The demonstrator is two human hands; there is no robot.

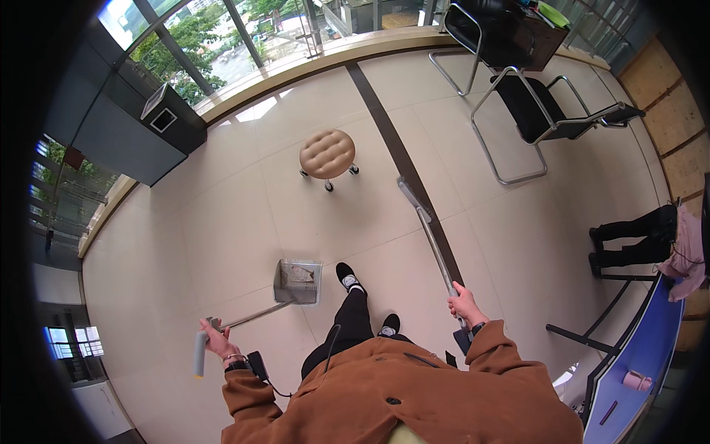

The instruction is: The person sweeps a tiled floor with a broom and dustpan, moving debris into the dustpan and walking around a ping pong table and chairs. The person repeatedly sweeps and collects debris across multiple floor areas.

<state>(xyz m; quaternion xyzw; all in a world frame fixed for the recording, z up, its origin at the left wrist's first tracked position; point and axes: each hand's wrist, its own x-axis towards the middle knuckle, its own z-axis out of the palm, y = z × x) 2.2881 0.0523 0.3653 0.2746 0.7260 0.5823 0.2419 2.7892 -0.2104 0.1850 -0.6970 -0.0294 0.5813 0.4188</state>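
My left hand (219,338) is closed around the upper end of a long-handled dustpan (297,282), near its grey grip. The pan rests on the tiled floor to the left of my feet, with some debris in it and a comb-like row of teeth on its near side. In my right hand (467,305) is the metal pole of a broom (415,200). The broom's narrow grey head is out ahead on the right, at the dark floor stripe. A round, tufted tan stool (327,154) on casters stands beyond the dustpan, left of the broom head.
Black chairs with chrome frames (530,108) and a desk stand at the upper right. A grey cabinet (119,127) is at the upper left by the windows. At the right, a person (638,236) in dark trousers stands beside a blue table (638,344) holding a pink cup (637,381).
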